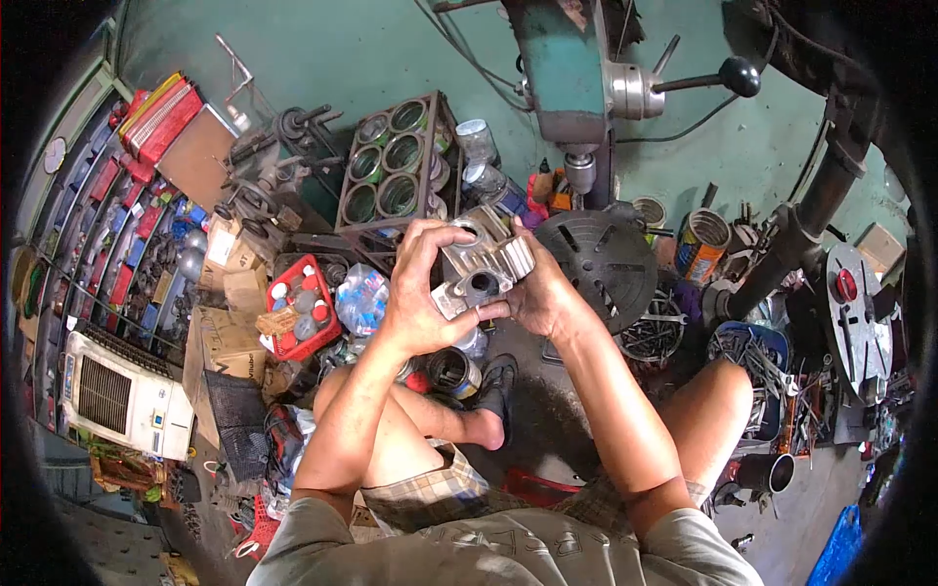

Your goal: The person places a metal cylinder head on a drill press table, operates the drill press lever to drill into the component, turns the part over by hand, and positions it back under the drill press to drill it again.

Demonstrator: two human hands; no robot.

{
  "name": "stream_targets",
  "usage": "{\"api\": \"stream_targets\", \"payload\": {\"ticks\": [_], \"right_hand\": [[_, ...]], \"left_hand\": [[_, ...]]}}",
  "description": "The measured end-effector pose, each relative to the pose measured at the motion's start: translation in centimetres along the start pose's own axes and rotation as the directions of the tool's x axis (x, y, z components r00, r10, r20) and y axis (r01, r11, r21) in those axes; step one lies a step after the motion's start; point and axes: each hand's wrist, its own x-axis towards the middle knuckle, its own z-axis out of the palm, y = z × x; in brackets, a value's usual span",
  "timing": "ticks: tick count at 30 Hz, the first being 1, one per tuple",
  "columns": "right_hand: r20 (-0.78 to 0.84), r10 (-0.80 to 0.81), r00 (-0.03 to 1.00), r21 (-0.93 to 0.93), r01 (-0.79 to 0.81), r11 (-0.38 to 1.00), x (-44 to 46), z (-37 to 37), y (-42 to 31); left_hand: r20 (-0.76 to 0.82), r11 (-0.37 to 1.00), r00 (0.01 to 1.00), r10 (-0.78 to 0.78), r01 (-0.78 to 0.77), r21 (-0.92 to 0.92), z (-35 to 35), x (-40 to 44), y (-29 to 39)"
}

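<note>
A silvery metal engine part [481,262] with cooling fins and a dark round bore is held up between both hands, in the middle of the view. My left hand [422,288] grips its left side, with fingers over the top and the thumb along the lower edge. On the right side my right hand [543,288] is wrapped round the finned end. Behind the part, to the right, lies the round slotted table [596,264] of a drill press [572,78], whose chuck [580,171] hangs above it.
A metal rack [396,166] of round cylinders stands behind the hands. To the left are a red basket [305,308] and cardboard boxes [227,342]. Tins, a blue tub [782,391] of tools and a slotted metal plate [848,313] lie to the right.
</note>
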Motion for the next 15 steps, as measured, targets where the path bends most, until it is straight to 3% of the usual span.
{"api": "stream_targets", "payload": {"ticks": [15], "right_hand": [[-0.094, 0.033, 0.995, -0.034, -0.037, 0.999, 0.3, -2.7, 0.1]], "left_hand": [[0.060, 0.987, 0.998, -0.036, 0.045, -0.153, 3.3, -1.0, -5.0]]}}
